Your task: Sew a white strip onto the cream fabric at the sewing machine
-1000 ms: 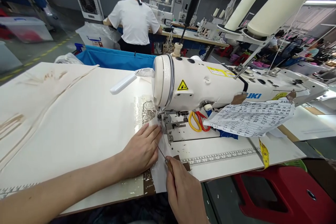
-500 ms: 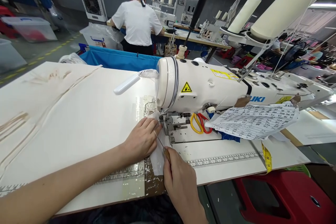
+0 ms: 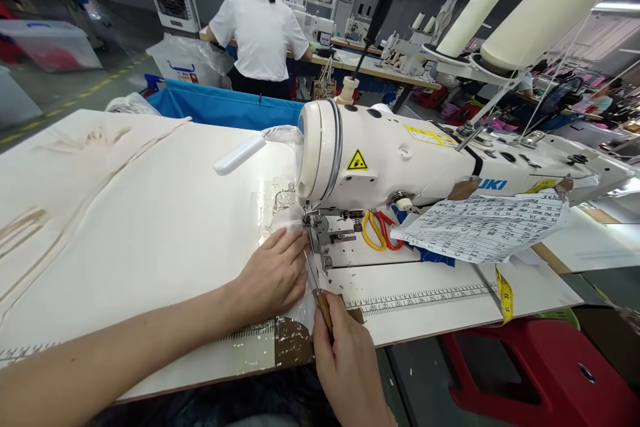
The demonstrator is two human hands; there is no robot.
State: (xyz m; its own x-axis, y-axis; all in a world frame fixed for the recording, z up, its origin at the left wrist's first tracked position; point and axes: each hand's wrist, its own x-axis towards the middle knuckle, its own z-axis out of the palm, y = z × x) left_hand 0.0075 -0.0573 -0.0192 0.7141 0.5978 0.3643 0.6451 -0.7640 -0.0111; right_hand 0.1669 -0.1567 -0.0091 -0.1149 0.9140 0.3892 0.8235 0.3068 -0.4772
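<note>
My left hand (image 3: pixel 275 273) lies palm down on thin white cloth (image 3: pixel 295 217), its fingers together and stretched toward the presser foot (image 3: pixel 309 221) of a white sewing machine (image 3: pixel 385 153). The cloth runs under the foot and comes out toward me below the hand. In my right hand (image 3: pixel 347 360) is an awl (image 3: pixel 324 310), gripped by its wooden handle. Its thin metal shaft points up and left to the cloth edge beside my left fingertips. The exact tip is hard to make out.
Yellow and red-handled scissors (image 3: pixel 383 230) lie on the machine bed behind a written paper sheet (image 3: pixel 485 227). Pale strips (image 3: pixel 90 200) lie at the table's left. A tape measure (image 3: pixel 504 295) hangs near the front edge, above a red stool (image 3: pixel 540 373). Another person (image 3: pixel 260 33) sits ahead.
More white cloth shows behind the presser foot. The awl has shifted slightly, its shaft now steeper and closer to the foot. My left hand stays on the cloth. The view has tilted a little.
</note>
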